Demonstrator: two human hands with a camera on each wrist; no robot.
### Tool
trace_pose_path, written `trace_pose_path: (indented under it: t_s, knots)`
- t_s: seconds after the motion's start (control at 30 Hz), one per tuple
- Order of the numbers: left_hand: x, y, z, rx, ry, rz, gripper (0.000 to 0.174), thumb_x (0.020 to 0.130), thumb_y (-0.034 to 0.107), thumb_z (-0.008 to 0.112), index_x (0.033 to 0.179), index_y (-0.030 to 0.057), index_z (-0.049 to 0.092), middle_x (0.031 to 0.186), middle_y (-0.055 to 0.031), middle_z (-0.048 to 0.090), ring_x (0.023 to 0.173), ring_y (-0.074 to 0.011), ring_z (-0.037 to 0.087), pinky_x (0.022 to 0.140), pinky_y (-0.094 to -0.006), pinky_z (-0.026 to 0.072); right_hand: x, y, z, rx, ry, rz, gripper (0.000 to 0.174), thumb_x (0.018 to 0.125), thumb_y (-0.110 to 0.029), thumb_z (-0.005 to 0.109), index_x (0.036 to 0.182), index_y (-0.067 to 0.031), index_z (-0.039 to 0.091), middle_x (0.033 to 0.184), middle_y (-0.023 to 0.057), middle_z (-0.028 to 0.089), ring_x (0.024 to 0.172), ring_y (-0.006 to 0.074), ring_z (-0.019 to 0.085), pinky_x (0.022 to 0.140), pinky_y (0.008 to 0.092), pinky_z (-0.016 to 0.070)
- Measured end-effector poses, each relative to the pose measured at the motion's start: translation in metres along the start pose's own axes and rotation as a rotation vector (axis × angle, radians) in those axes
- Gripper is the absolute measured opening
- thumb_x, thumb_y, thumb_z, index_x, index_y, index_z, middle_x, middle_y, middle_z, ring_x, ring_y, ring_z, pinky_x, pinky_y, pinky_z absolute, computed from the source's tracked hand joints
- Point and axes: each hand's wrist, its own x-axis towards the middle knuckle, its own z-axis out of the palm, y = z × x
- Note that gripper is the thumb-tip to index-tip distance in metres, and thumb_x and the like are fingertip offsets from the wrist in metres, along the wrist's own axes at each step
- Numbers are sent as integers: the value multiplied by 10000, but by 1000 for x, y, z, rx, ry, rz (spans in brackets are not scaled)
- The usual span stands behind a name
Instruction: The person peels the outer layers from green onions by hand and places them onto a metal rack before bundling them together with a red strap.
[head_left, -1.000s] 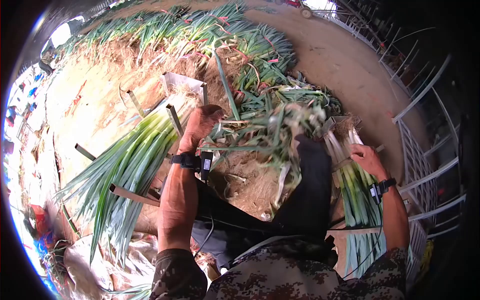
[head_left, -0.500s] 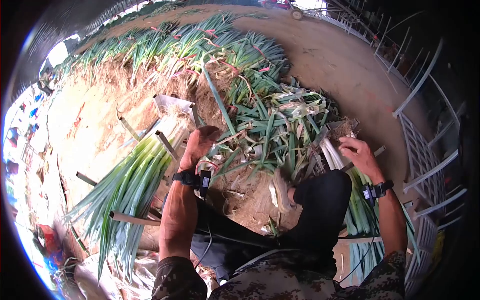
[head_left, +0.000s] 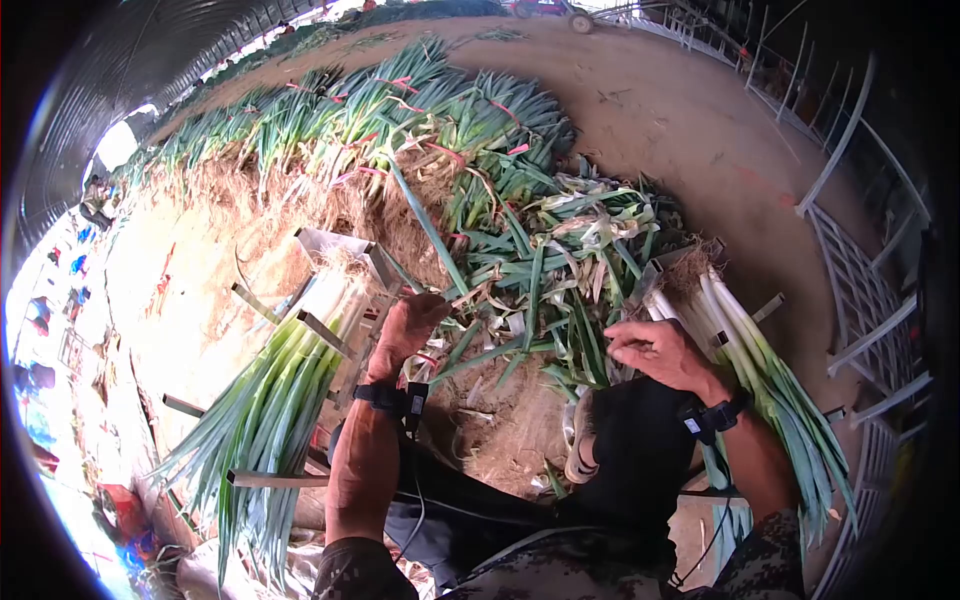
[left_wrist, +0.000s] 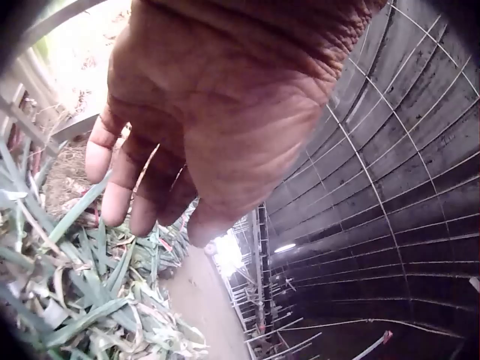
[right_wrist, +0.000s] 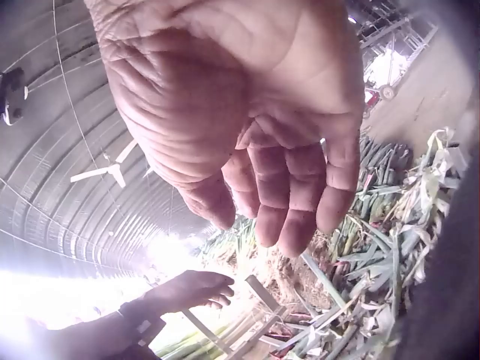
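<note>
My left hand (head_left: 408,325) hovers beside the left metal rack (head_left: 330,242), its fingers loosely bent with nothing in them. In that rack lies a bundle of long green onions (head_left: 285,375), roots at the far end and leaves hanging toward me. Over my right knee is my right hand (head_left: 665,357); the right wrist view shows its palm (right_wrist: 262,67) bare and the fingers relaxed. Just right of it, more green onions (head_left: 745,345) rest in a second rack, white stems forward and leaves fanned outward. My right forearm covers part of them.
A heap of stripped leaves (head_left: 560,240) lies on the ground between the racks. Behind it stretches a long row of tied onion bundles (head_left: 370,110). Metal posts (head_left: 325,335) stick up from the left rack. White metal railings (head_left: 865,290) stand at the right.
My right hand has moved left, away from the right rack's onions. Loose leaves blurred in mid-air earlier are no longer there. Some right-hand onions now fan further right. The left hand stays nearly still.
</note>
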Motion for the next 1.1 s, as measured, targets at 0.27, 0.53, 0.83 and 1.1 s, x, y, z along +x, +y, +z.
trace_pose_path:
  t_s: [0.27,0.53,0.83,1.1]
  knots:
    - [18,-37,14,90,-101,124,200,932,148,651,1022,-26,692,887,-54,685,787,-140,649,690,-289,526,31,-16,31,-121,-115,-243,343,918,-195,678,1196,5,657,921,132,731,799,152,688,739,294,544]
    - [57,-99,29,143,-143,-321,406,853,384,678,1094,61,728,914,-168,727,910,-292,708,821,-433,544,67,-23,57,-234,-324,-235,330,932,-292,613,1190,-97,677,1008,174,723,928,332,706,823,409,556]
    - [153,-239,124,123,229,-504,845,748,483,798,1325,-50,485,1219,-290,617,1131,-414,607,934,-447,491,106,31,69,-695,-788,-124,470,964,-433,543,1282,-88,588,1009,160,684,969,362,669,813,488,538]
    - [234,-298,197,-65,469,-639,1216,704,480,855,1523,-60,137,1504,-305,314,1398,-432,311,1150,-456,301,133,61,55,-344,-800,-172,336,917,-308,605,1180,-98,594,945,109,672,908,336,675,777,450,545]
